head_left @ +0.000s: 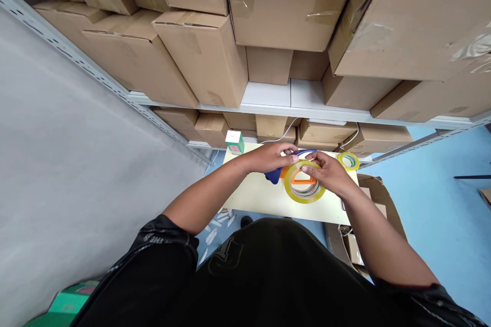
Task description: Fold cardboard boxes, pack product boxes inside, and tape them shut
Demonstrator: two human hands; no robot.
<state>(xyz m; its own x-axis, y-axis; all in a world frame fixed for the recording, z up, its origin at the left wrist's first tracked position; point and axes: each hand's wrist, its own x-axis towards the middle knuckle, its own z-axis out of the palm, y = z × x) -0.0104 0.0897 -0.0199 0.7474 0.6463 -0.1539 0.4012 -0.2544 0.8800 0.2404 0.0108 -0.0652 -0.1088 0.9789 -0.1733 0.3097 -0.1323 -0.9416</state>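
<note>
Even, bright indoor light with soft shadows. The wide lens bends the shelf rail (95,74) and stretches the cardboard boxes (291,5) toward the edges. Tape patches glare on boxes at the right. Focus is sharp at centre.

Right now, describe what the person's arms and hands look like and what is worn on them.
Both forearms are bare from above the elbow down; the left hand and right hand wear no gloves, and no rings or watch show. Short black sleeves cover the upper arms, the left one bearing faint grey lettering too small to read.
</note>
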